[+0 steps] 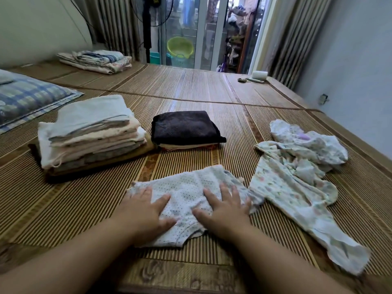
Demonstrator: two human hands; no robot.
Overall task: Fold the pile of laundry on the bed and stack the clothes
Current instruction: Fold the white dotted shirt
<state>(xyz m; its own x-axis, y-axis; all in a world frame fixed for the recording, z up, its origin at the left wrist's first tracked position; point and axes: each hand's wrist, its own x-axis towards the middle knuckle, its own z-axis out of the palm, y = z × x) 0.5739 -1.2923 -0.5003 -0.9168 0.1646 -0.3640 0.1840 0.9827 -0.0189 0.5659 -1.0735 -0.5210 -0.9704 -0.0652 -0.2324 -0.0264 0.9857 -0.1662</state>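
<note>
A small white garment with dark dots [186, 187] lies flat on the bamboo mat [84, 209] in front of me. My left hand [146, 209] presses on its left side with fingers spread flat. My right hand [227, 206] presses on its right side the same way. To the right lies an unfolded pile of pale floral clothes [297, 177]. A tall stack of folded pale clothes [91, 134] stands at the left. A shorter folded stack topped by a dark brown piece [184, 128] sits behind the dotted garment.
A blue checked pillow [27, 98] lies at the far left. Folded bedding [95, 60] sits at the back left near the curtains. Small items and a white roll [258, 76] rest at the back right of the bed. A wall runs along the right.
</note>
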